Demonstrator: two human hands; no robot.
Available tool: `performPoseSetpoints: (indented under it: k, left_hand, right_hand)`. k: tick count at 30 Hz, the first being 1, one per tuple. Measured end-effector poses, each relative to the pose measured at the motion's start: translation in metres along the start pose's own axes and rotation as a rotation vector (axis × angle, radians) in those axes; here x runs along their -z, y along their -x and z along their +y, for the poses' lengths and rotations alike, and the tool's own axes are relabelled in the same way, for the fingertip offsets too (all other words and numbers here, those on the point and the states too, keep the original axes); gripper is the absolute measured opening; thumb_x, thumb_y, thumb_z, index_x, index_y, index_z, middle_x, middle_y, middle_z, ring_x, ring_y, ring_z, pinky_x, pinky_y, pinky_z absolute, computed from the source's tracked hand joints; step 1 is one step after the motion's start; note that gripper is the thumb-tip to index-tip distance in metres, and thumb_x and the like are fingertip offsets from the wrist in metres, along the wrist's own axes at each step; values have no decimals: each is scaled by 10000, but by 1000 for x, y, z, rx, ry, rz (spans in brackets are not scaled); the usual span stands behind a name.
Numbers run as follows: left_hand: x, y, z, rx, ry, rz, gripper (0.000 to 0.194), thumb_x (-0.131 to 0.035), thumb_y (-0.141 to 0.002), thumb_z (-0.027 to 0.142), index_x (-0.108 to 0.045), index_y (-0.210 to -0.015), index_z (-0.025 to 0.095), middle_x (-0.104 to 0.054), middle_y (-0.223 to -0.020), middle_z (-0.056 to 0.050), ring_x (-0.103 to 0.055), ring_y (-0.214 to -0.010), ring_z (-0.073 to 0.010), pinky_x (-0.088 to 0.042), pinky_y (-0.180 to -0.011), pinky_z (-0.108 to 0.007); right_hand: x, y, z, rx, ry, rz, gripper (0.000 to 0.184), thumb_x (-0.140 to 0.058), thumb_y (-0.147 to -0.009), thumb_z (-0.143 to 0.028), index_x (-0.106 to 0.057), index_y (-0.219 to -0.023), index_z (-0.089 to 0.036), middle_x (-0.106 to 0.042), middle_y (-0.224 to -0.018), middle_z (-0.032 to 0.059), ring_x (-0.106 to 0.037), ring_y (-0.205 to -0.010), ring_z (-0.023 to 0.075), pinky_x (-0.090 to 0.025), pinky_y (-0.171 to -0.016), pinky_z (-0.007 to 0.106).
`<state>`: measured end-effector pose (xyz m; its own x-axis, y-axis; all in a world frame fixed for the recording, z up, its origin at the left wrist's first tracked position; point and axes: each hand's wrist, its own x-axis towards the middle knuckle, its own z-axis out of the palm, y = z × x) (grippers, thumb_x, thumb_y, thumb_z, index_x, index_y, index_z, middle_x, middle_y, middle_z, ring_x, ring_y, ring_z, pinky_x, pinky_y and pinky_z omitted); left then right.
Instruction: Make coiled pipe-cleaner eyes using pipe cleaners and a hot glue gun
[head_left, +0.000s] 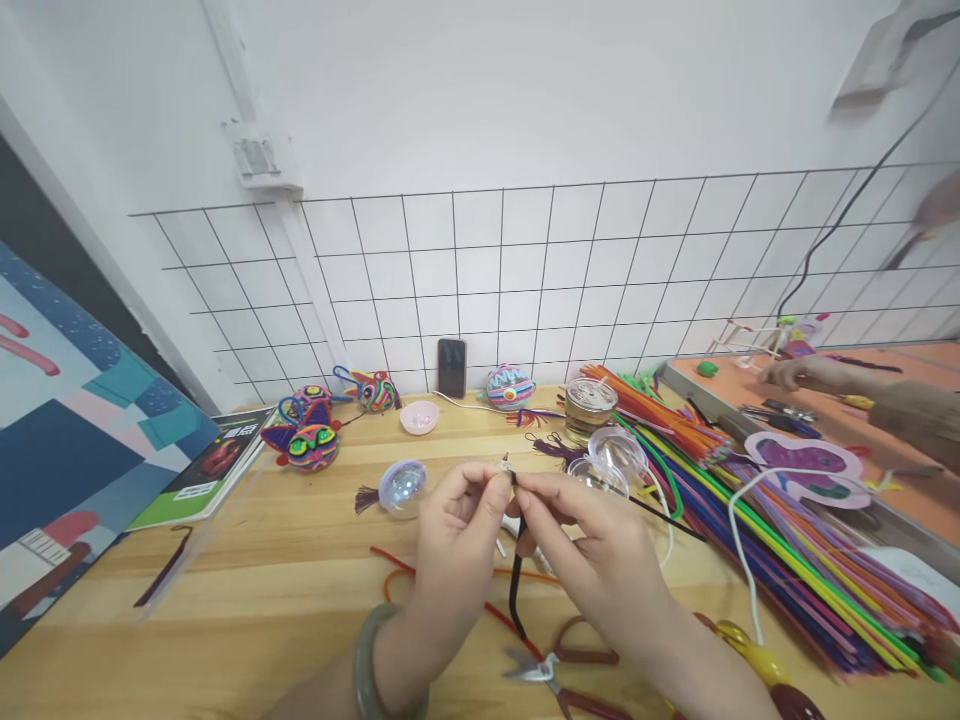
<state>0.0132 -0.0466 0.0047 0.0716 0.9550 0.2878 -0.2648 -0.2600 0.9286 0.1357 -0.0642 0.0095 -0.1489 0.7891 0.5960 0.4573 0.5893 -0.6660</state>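
Note:
Before my chest, my left hand [459,535] and my right hand [592,535] meet with fingertips pinched together. Between them they grip a black pipe cleaner [516,585], whose free end hangs down. A small pale, pointed piece shows above the left fingertips; its kind is unclear. Under the hands lie an orange-red pipe cleaner [394,560] and open scissors [551,668] with brown-red handles. Another white-handled item is partly hidden behind my fingers. To the left of my left hand rests a clear plastic ball [403,487] with a purple tassel.
Colourful pipe cleaners [772,560] cover the right side. Decorated ornaments [311,445], a pink dish [419,418], a phone [451,367] and a jar [590,410] stand at the back. A yellow-and-red object [750,650] lies lower right. Another person's hand [795,373] reaches over the orange table.

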Motion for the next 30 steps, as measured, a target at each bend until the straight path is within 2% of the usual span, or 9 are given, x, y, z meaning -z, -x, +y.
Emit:
performPoseSetpoints:
  k: [3, 7, 10, 13, 16, 20, 23, 26, 30]
  left_hand:
    - [6, -8, 1, 74, 8, -58, 159, -609, -728, 288, -560, -669, 148, -513, -576, 24, -454, -539, -84, -379, -548, -213]
    - [19, -19, 7, 206, -70, -208, 252, -519, -782, 361, -586, -699, 132, -552, -638, -20, -457, -549, -99, -367, -539, -234]
    - [23, -22, 12, 193, -252, -284, 279, -531, -768, 358, -557, -606, 133, -517, -577, -5, -422, -523, -93, -339, -521, -226]
    - [23, -22, 15, 168, -332, -347, 270, -534, -765, 331, -524, -571, 142, -455, -525, 27, -385, -512, -84, -322, -521, -216]
    - [25, -22, 15, 181, -362, -419, 240, -522, -773, 305, -522, -594, 145, -427, -532, 42, -360, -510, -76, -315, -524, -207]
    - [29, -23, 15, 187, -376, -479, 177, -537, -760, 284, -578, -668, 139, -482, -595, 24, -408, -568, -88, -328, -554, -206]
    - [28, -24, 17, 174, -357, -449, 173, -562, -736, 266, -597, -633, 132, -496, -577, 19, -418, -558, -90, -332, -547, -209]
    - [22, -22, 18, 145, -291, -329, 176, -590, -709, 257, -589, -585, 132, -479, -530, 29, -399, -517, -82, -334, -526, -208]
    - [16, -18, 14, 73, -240, -204, 162, -585, -718, 250, -610, -614, 128, -525, -560, 9, -438, -550, -94, -353, -534, -210]
  right_hand:
    - [7, -5, 4, 35, 65, -11, 152, -465, -856, -173, -607, -913, -176, -649, -711, 8, -601, -575, 109, -470, -568, 211]
    - [19, -12, 10, 148, 212, -71, 165, -478, -843, -148, -620, -917, -190, -677, -820, 24, -618, -715, 139, -467, -656, 240]
    - [23, -15, 12, 193, 313, -139, 175, -472, -848, -140, -628, -912, -184, -674, -832, 37, -607, -748, 152, -461, -666, 256]
    - [23, -15, 12, 217, 395, -191, 189, -458, -855, -139, -638, -899, -175, -662, -785, 52, -601, -710, 161, -459, -620, 261]
    - [24, -14, 10, 246, 453, -232, 193, -457, -853, -137, -643, -892, -174, -652, -762, 59, -601, -696, 167, -461, -605, 266]
    - [27, -13, 9, 254, 426, -233, 167, -466, -854, -153, -629, -888, -171, -660, -790, 52, -608, -712, 157, -465, -629, 260]
    - [26, -12, 7, 207, 366, -187, 138, -491, -842, -152, -618, -893, -166, -673, -828, 43, -615, -728, 146, -459, -646, 247]
    - [24, -12, 4, 110, 310, -168, 137, -487, -838, -147, -619, -855, -182, -670, -769, 13, -608, -669, 128, -440, -603, 226]
    - [21, -9, 0, 6, 221, -149, 132, -486, -835, -161, -613, -818, -190, -632, -648, -12, -574, -566, 114, -415, -530, 212]
